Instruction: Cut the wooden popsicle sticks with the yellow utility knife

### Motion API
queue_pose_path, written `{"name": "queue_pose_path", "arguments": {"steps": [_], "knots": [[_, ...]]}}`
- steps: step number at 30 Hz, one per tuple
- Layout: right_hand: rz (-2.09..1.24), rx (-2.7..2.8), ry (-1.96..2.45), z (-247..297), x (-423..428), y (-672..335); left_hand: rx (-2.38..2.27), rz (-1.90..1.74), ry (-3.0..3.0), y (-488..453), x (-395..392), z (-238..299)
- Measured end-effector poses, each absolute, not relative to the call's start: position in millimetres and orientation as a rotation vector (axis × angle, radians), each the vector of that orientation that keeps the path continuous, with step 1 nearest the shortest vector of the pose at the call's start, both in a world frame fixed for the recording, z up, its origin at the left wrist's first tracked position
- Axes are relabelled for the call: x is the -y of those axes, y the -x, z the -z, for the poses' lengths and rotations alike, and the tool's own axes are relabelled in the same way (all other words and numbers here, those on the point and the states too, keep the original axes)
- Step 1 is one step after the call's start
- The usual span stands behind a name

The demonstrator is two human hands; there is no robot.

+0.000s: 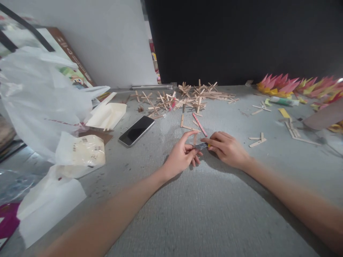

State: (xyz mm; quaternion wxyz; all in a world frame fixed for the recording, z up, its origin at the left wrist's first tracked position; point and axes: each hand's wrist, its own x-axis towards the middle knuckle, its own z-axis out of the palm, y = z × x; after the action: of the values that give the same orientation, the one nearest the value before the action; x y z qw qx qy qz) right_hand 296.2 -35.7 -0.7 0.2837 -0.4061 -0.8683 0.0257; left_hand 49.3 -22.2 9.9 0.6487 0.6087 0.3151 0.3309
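Observation:
My left hand [183,154] rests on the grey surface, its index finger stretched forward and the other fingers curled onto a wooden stick [195,139] lying flat. My right hand [227,148] is closed around a small cutter [202,145] with a grey blade and a yellow body, its tip meeting the left fingers over the stick. A red-striped pencil [199,124] lies just beyond both hands.
A heap of wooden stick crosses [187,97] lies at the back. A black phone [136,130] sits to the left, near white plastic bags [43,103] and folded paper [107,114]. Pink and yellow paper shapes [294,86] and loose sticks [257,141] lie right.

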Motion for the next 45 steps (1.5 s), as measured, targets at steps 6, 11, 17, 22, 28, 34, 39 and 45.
{"name": "queue_pose_path", "arguments": {"steps": [6, 11, 17, 22, 28, 34, 39, 45], "knots": [[-0.100, 2.337, 1.098, 3.1, 34.0, -296.7, -0.710, -0.744, -1.396, -48.7, 21.4, -7.8], [-0.150, 2.347, 1.078, 3.1, 32.8, -296.6, -0.688, -0.767, -1.416, -49.2, 19.9, -5.9], [-0.105, 2.348, 1.114, 0.9, 37.6, -290.3, -0.691, -0.751, -1.420, -49.6, 20.5, -7.0], [-0.052, 2.336, 1.133, -0.1, 41.0, -283.5, -0.705, -0.759, -1.407, -49.2, 22.1, -6.6], [-0.065, 2.309, 1.109, 3.0, 37.2, -284.8, -0.703, -0.790, -1.387, -48.9, 21.7, -6.8], [-0.088, 2.290, 1.102, 5.4, 39.0, -285.7, -0.705, -0.753, -1.430, -49.0, 22.5, -6.1], [0.008, 2.284, 1.135, 2.6, 44.2, -276.2, -0.714, -0.741, -1.436, -49.5, 24.0, -5.6], [-0.006, 2.283, 1.119, 0.5, 43.1, -277.7, -0.686, -0.799, -1.379, -51.0, 25.7, -9.8]]}}
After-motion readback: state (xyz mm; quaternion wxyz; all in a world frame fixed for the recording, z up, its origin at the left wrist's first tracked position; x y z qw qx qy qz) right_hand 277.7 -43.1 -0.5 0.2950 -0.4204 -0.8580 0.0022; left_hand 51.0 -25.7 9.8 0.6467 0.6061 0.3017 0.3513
